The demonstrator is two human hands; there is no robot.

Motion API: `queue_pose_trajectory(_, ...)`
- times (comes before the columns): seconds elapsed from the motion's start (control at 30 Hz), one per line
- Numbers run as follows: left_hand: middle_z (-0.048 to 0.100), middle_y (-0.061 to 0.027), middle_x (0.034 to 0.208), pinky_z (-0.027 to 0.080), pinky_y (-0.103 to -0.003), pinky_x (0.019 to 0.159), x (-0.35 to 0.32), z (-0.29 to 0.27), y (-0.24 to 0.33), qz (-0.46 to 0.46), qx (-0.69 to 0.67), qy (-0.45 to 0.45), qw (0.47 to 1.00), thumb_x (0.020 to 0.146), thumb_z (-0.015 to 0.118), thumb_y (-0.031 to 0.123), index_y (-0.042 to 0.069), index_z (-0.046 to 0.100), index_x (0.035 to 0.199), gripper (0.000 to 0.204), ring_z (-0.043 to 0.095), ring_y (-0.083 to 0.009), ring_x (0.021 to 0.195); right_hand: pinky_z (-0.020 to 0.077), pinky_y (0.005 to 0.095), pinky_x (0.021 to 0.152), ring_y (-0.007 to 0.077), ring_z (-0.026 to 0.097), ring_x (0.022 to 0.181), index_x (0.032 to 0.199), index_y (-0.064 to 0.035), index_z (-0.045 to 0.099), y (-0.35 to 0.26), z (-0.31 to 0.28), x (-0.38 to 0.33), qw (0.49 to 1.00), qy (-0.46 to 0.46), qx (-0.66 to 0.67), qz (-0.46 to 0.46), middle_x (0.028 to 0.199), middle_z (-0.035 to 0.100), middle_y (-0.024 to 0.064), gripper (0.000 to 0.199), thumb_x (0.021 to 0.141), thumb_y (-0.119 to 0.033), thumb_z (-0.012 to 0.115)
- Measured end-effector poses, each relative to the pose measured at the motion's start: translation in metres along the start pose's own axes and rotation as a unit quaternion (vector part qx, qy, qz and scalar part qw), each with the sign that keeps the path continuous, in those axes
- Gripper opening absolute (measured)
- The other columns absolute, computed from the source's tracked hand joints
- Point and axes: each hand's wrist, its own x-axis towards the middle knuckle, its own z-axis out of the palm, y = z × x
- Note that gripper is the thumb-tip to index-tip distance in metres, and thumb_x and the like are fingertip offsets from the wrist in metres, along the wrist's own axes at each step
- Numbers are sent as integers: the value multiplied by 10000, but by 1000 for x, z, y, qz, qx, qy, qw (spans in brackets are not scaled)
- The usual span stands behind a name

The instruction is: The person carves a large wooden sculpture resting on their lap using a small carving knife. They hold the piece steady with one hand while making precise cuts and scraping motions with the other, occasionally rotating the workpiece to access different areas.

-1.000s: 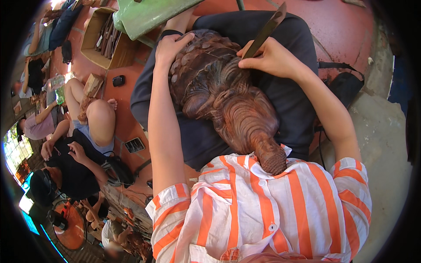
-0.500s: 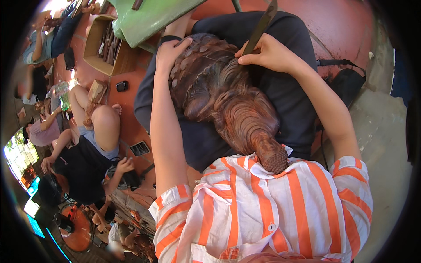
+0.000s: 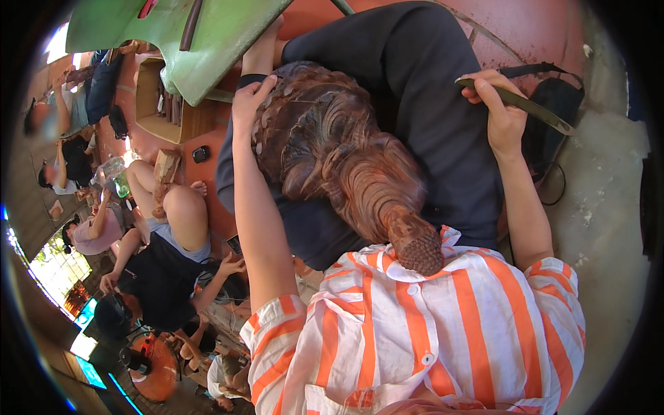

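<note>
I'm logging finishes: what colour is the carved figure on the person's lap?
The carved figure is dark reddish brown, seen best in the head view.

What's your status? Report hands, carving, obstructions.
Left hand at carving's broad end. Right hand apart from it, gripping flat tool. Carving on lap, head toward striped shirt. Nothing visibly blocking.

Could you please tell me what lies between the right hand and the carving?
In the head view, a dark trouser leg lies between the right hand and the carving.
</note>
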Motion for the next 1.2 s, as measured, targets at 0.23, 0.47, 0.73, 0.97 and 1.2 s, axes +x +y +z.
queue_pose_trajectory(0.23,299,9,566,266,-274,499,3,1,-16,-10,-51,-1,999,817,702,473,-7,500,611,560,294,-79,557,481,198,654,90,649,785,925,-17,674,0,7,5,999,-3,-2,32,867,669,25,136,929,-128,594)
queue_pose_trajectory(0.47,297,37,563,254,-272,491,3,3,-14,9,-59,0,998,826,705,470,-6,497,605,565,287,-62,557,472,192,648,75,645,780,917,-26,674,-1,7,4,999,-1,-17,29,850,664,10,130,928,-132,600)
queue_pose_trajectory(0.73,355,-56,548,333,-308,532,1,0,-14,19,-15,19,1000,811,654,555,-10,527,621,609,349,-128,553,474,193,642,73,647,774,911,-31,676,-1,13,8,998,3,-57,32,832,671,7,130,925,-140,606)
queue_pose_trajectory(0.97,555,-180,625,452,-381,661,-32,1,40,-50,92,64,992,783,589,643,6,621,695,644,560,-331,640,492,266,798,161,623,971,871,13,662,-21,32,16,988,-129,-87,16,1080,635,90,140,893,-122,637)
queue_pose_trajectory(1.2,632,-187,681,479,-399,713,-45,0,47,-43,103,66,992,785,568,660,36,682,764,634,635,-364,758,406,378,1000,279,543,1163,810,17,656,-9,85,21,904,-372,-209,27,1357,481,188,165,843,-142,687)
